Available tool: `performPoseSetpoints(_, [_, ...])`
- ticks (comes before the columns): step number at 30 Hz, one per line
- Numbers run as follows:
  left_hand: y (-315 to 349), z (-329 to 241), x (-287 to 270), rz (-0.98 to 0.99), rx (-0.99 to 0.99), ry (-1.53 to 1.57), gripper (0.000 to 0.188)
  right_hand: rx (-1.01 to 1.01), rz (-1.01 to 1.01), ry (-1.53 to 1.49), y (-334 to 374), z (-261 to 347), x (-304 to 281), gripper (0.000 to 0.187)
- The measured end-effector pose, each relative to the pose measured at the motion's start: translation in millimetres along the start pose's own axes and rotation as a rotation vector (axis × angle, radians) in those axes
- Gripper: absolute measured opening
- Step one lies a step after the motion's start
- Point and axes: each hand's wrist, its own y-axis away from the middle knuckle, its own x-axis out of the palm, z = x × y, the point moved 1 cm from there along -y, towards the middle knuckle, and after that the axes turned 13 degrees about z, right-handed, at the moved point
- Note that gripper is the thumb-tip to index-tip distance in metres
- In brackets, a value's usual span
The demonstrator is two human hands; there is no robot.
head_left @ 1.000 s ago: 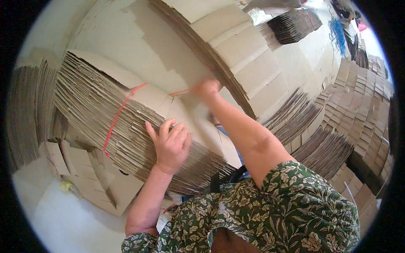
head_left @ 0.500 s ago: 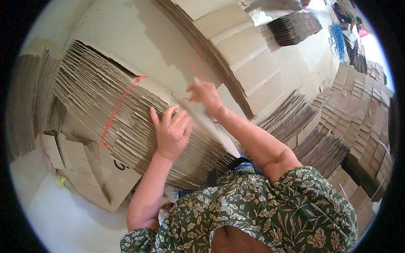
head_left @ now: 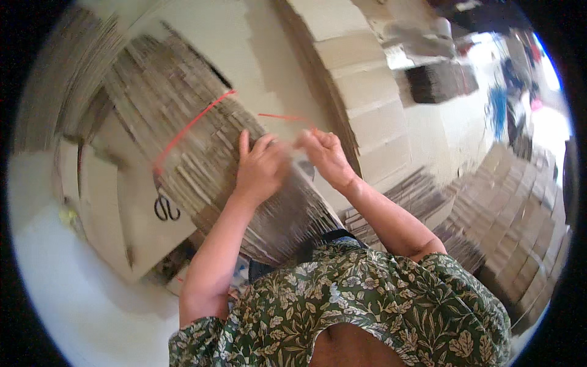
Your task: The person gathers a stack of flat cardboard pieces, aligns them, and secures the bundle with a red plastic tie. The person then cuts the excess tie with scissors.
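A thick bundle of flattened cardboard sheets (head_left: 183,147) lies in front of me, edges up, with a red string (head_left: 189,125) running across it. My left hand (head_left: 260,168) rests flat on the bundle's edge, fingers spread. My right hand (head_left: 327,153) is just to its right, fingers pinched on the loose end of the red string, which stretches left from it over the top sheet. The picture is blurred with motion.
A tall stack of folded cardboard boxes (head_left: 361,85) rises behind the bundle. More flattened cardboard piles (head_left: 520,208) fill the right side and another dark stack (head_left: 440,82) lies farther back. White floor (head_left: 55,281) shows at the lower left.
My right hand has drawn back from the far side toward my left hand, bringing the red string's end with it. My view has moved closer to the bundle.
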Motion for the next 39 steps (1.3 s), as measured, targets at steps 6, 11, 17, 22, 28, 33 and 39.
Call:
performPoseSetpoints(6, [28.6,28.7,7.2,-0.04,0.023,-0.02,0.012,-0.093,0.061,0.265,-9.3,-18.0,42.8,0.013])
performPoseSetpoints(11, [33.0,28.5,-15.5,0.226,-0.092,-0.037,0.024,-0.177,0.146,0.422,-14.1,-9.8,63.8,0.011])
performPoseSetpoints(17, [33.7,31.3,-0.4,0.053,-0.056,0.044,0.024,-0.042,0.206,0.409,-8.0,11.6,58.6,0.011])
performPoseSetpoints(22, [33.7,31.5,-1.0,-0.152,0.011,0.112,0.012,-0.25,0.331,0.57,29.5,77.3,103.6,0.009])
performPoseSetpoints(28, [52.5,32.1,-5.1,-0.425,0.012,0.279,0.029,-0.273,0.331,0.603,17.8,85.8,127.1,0.006])
performPoseSetpoints(33, [180.4,26.2,-60.1,-0.752,-0.539,0.148,0.037,-0.477,0.302,0.76,6.4,95.5,144.6,0.005])
performPoseSetpoints(39, [214.7,35.3,8.2,-0.717,-0.839,0.43,0.039,-0.556,0.438,0.737,-1.2,72.9,196.6,0.007])
